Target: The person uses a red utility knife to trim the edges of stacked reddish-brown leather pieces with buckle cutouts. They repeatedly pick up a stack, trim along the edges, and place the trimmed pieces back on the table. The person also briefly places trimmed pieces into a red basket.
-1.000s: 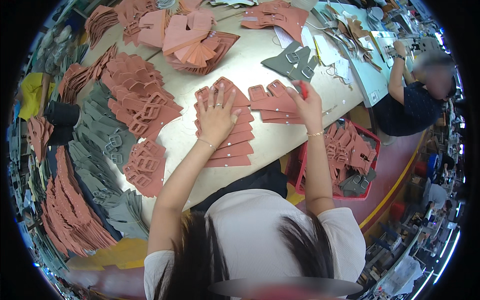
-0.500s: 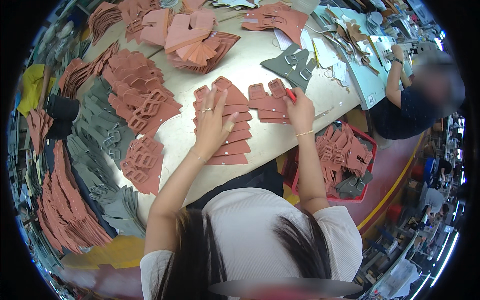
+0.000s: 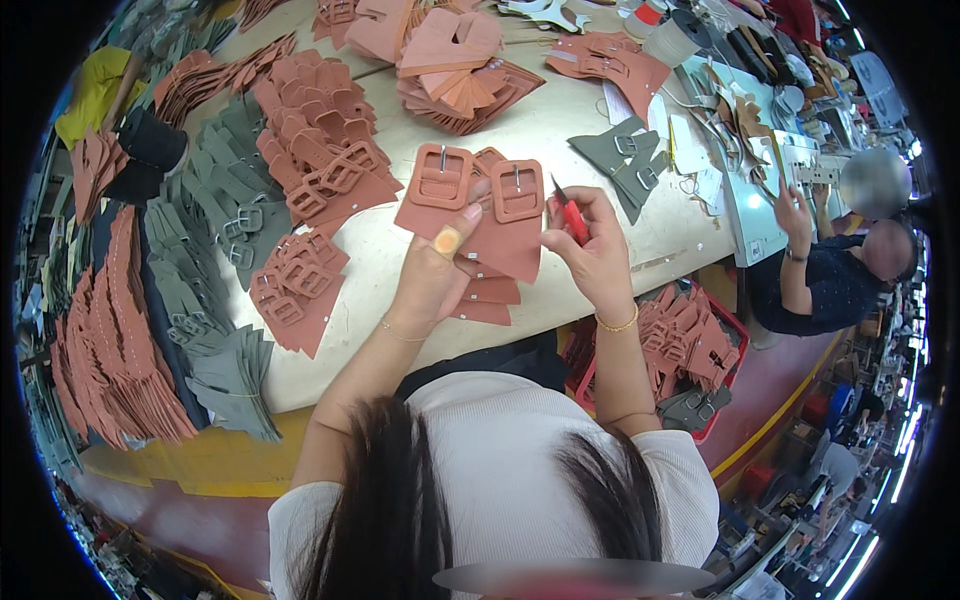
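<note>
My left hand (image 3: 432, 275) grips a terracotta leather piece (image 3: 505, 243) with two covered buckles, raised above the table, its thumb pressed on the front. A yellowish wrap is round one digit. Below the raised piece, a row of overlapping matching pieces (image 3: 483, 312) shows partly. My right hand (image 3: 598, 255) is closed round a small red-handled cutting tool (image 3: 574, 222). Its dark pointed tip points up, just right of the right buckle and apart from it. Whether the tool is a snip or a knife is hard to tell.
Stacks of terracotta pieces (image 3: 310, 130) and green pieces (image 3: 235, 170) cover the table's left. Another green buckled piece (image 3: 625, 160) lies at right. By the table's front edge stands a red crate (image 3: 735, 365) of pieces. A co-worker (image 3: 800, 270) sits at a machine on the right.
My left hand has gone from resting on the row of pieces to holding up a two-buckle piece. The red tool stays in my right hand, now upright beside it. The view has shifted.
</note>
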`<state>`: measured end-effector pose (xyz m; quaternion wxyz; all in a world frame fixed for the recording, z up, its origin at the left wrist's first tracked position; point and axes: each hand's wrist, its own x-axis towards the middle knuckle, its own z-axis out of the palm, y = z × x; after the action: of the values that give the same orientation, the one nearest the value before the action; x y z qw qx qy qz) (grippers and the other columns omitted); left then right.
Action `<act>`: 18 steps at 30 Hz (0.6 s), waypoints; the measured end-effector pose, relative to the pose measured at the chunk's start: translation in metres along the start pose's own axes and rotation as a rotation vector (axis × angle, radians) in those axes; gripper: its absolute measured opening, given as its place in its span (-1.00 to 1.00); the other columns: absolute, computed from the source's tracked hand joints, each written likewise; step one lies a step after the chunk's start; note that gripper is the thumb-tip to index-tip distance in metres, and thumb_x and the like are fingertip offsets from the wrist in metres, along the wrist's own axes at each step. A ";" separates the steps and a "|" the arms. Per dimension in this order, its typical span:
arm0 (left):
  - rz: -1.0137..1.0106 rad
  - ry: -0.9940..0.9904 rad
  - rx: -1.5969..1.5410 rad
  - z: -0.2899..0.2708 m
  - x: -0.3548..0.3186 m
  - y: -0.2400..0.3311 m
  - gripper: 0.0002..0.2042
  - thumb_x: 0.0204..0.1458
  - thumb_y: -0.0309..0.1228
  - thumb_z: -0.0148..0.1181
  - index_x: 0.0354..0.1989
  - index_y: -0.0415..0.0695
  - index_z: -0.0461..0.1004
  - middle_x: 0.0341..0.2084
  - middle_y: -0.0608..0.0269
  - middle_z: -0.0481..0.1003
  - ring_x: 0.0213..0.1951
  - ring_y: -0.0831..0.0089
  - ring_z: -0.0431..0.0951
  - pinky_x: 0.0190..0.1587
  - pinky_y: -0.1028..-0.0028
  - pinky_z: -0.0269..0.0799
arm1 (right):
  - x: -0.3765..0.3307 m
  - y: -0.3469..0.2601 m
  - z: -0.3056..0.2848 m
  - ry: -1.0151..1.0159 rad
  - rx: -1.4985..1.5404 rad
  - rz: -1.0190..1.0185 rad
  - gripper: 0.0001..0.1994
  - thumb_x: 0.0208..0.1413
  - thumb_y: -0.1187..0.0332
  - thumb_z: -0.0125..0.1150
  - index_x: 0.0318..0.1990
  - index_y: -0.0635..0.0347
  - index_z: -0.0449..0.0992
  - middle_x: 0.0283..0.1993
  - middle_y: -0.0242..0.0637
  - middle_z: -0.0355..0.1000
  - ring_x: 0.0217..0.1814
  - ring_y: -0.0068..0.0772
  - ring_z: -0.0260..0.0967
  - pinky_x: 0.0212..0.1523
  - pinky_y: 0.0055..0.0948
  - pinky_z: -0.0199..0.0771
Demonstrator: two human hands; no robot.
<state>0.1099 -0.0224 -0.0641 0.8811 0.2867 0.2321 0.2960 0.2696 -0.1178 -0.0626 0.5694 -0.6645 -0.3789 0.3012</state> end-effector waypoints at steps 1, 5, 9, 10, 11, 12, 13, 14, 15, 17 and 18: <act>0.040 -0.011 0.031 0.002 -0.002 0.006 -0.51 0.16 -0.35 0.07 0.22 -0.29 0.17 0.10 0.08 0.35 0.10 0.30 0.41 0.11 0.29 0.41 | -0.001 -0.001 0.002 0.002 0.034 -0.074 -0.67 0.01 0.34 0.37 -0.13 0.30 0.43 -0.33 -0.38 0.39 -0.38 -0.66 0.26 -0.36 -0.64 0.30; 0.099 -0.044 0.156 0.005 -0.009 0.021 -0.51 0.08 -0.42 0.13 0.17 -0.33 0.20 0.06 0.05 0.37 0.02 0.37 0.48 -0.03 0.39 0.51 | -0.001 -0.015 -0.002 -0.001 -0.240 -0.274 -0.67 -0.07 0.36 0.41 -0.16 0.30 0.50 -0.36 -0.31 0.41 -0.38 -0.50 0.36 -0.35 -0.53 0.34; 0.094 -0.023 0.199 0.005 -0.010 0.024 -0.47 0.00 -0.50 0.19 0.16 -0.35 0.19 0.02 0.01 0.38 -0.01 0.36 0.49 -0.03 0.42 0.50 | -0.002 -0.029 -0.003 0.001 -0.412 -0.395 -0.71 -0.15 0.41 0.46 -0.25 0.32 0.56 -0.36 -0.27 0.43 -0.30 -0.42 0.39 -0.27 -0.51 0.37; 0.111 -0.012 0.219 0.006 -0.010 0.023 -0.47 0.00 -0.52 0.19 0.16 -0.35 0.19 0.02 0.01 0.39 0.00 0.36 0.49 -0.02 0.42 0.50 | -0.003 -0.030 -0.003 -0.003 -0.437 -0.384 -0.72 -0.17 0.43 0.47 -0.27 0.33 0.57 -0.34 -0.26 0.45 -0.26 -0.40 0.40 -0.23 -0.51 0.39; 0.134 -0.008 0.239 0.006 -0.010 0.022 -0.47 -0.01 -0.53 0.20 0.16 -0.36 0.19 0.02 0.01 0.39 0.00 0.37 0.49 -0.01 0.42 0.49 | -0.003 -0.031 -0.002 0.013 -0.458 -0.387 -0.72 -0.18 0.43 0.47 -0.27 0.33 0.57 -0.35 -0.27 0.44 -0.26 -0.40 0.40 -0.23 -0.50 0.38; 0.156 -0.004 0.260 0.006 -0.009 0.022 -0.46 -0.01 -0.54 0.20 0.16 -0.36 0.18 0.02 0.01 0.39 0.00 0.37 0.49 -0.01 0.42 0.48 | -0.003 -0.030 -0.001 0.024 -0.469 -0.383 -0.71 -0.19 0.43 0.48 -0.27 0.32 0.58 -0.37 -0.27 0.44 -0.27 -0.40 0.39 -0.23 -0.50 0.37; 0.181 -0.001 0.286 0.007 -0.009 0.021 -0.46 -0.01 -0.54 0.20 0.16 -0.36 0.18 0.02 0.00 0.39 0.00 0.37 0.48 0.00 0.42 0.48 | -0.002 -0.029 0.000 0.033 -0.466 -0.370 -0.71 -0.19 0.43 0.48 -0.27 0.32 0.59 -0.38 -0.28 0.44 -0.28 -0.40 0.39 -0.23 -0.49 0.36; 0.207 0.002 0.311 0.007 -0.009 0.020 -0.46 -0.01 -0.55 0.20 0.17 -0.36 0.18 0.02 0.00 0.39 0.01 0.37 0.48 0.01 0.42 0.47 | -0.002 -0.028 0.000 0.041 -0.472 -0.376 -0.71 -0.20 0.43 0.48 -0.26 0.32 0.59 -0.38 -0.28 0.45 -0.28 -0.40 0.38 -0.24 -0.49 0.37; 0.236 0.001 0.338 0.007 -0.008 0.019 -0.46 0.00 -0.55 0.20 0.17 -0.36 0.17 0.03 -0.01 0.39 0.01 0.38 0.48 0.02 0.42 0.46 | -0.002 -0.027 0.001 0.046 -0.465 -0.373 -0.71 -0.20 0.44 0.48 -0.26 0.31 0.59 -0.37 -0.28 0.45 -0.28 -0.40 0.38 -0.24 -0.49 0.37; 0.247 -0.001 0.350 0.007 -0.007 0.017 -0.48 0.00 -0.57 0.19 0.16 -0.38 0.19 0.03 -0.02 0.40 0.01 0.37 0.47 0.03 0.43 0.45 | -0.001 -0.024 0.001 0.060 -0.446 -0.389 -0.71 -0.19 0.41 0.47 -0.27 0.30 0.60 -0.40 -0.29 0.42 -0.34 -0.41 0.35 -0.29 -0.49 0.32; 0.253 -0.003 0.359 0.008 -0.006 0.017 -0.49 0.01 -0.57 0.19 0.16 -0.38 0.20 0.03 -0.02 0.40 0.02 0.37 0.47 0.03 0.43 0.44 | -0.001 -0.023 0.002 0.068 -0.435 -0.407 -0.72 -0.18 0.38 0.47 -0.28 0.29 0.60 -0.43 -0.31 0.39 -0.40 -0.42 0.32 -0.34 -0.49 0.28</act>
<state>0.1031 -0.0183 -0.0463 0.7720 0.4662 0.2419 0.3579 0.2641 -0.1163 -0.0404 0.4749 -0.6909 -0.5406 0.0701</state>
